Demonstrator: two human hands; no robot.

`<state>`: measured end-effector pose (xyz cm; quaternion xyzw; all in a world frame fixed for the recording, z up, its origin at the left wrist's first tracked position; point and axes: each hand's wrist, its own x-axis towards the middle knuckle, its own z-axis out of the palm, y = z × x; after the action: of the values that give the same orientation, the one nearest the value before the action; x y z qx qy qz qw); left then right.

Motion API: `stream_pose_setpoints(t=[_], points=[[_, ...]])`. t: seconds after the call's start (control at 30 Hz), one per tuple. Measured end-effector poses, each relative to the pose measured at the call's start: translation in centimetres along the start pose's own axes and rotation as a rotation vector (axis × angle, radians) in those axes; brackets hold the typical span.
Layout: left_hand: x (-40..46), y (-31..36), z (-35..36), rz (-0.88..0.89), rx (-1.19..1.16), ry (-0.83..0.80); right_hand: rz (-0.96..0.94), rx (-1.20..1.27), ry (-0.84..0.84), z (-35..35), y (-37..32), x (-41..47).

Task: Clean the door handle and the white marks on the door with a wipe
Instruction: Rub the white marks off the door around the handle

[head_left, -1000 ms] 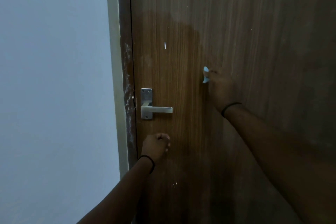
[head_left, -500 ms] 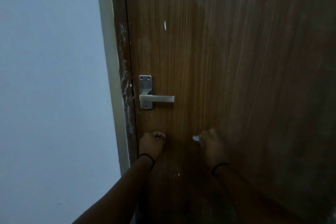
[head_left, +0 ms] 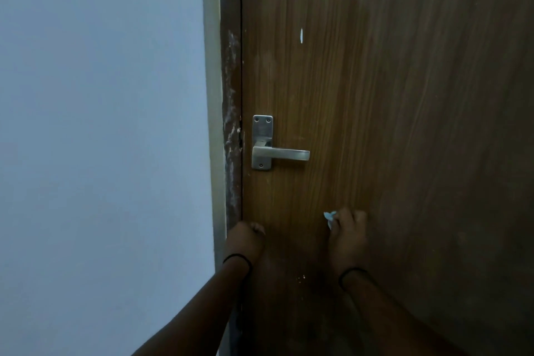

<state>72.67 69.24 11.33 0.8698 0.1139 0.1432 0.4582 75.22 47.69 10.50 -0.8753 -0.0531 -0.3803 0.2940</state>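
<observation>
Head cam, dim lighting btw. Nearest are two bare forearms reaching up from the bottom, each w/ a thin black band at the wrist. Left hand (head_left: pixel 245 238) is curled into a loose fist, fingers tucked together, knuckles against the door (head_left: pixel 404 124) right by its left edge, holding nothing afaict. Right hand (head_left: pixel 346 235) is bunched shut around a small pale blue wipe (head_left: pixel 329 216), only a crumpled corner poking out on the thumb side, pressed to the wood below & a bit right of the door handle (head_left: pixel 278 153). Small white specks (head_left: pixel 302 277) sit low on the door between the two wrists. Further up, the silver lever handle is level, pointing right, nobody touching it. Above that, a thin vertical white mark (head_left: pixel 301 35). Door frame (head_left: pixel 231 95) on the left has whitish scuffs, then pale wall (head_left: pixel 101 124).
</observation>
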Motion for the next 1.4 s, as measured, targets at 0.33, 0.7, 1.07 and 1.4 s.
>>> stream_pose_setpoints(t=[0.33, 0.7, 1.07, 1.4], points=[[0.3, -2.4, 0.3, -0.228, -0.485, -0.077, 0.169, 0.395, -0.130, 5.4, -10.4, -1.7], [-0.4, 2.0, -2.8, -0.124, -0.954, -0.201, -0.363, 0.074, -0.267, 3.2, -11.2, 1.0], [-1.8, 2.7, -6.1, -0.145, -0.828, 0.022, -0.495, -0.044, -0.312, -1.4, -12.5, 3.0], [-2.1, 4.0, -6.0, 0.091, -0.598, 0.192, -0.722, -0.126, -0.067, -5.3, -19.1, 7.6]])
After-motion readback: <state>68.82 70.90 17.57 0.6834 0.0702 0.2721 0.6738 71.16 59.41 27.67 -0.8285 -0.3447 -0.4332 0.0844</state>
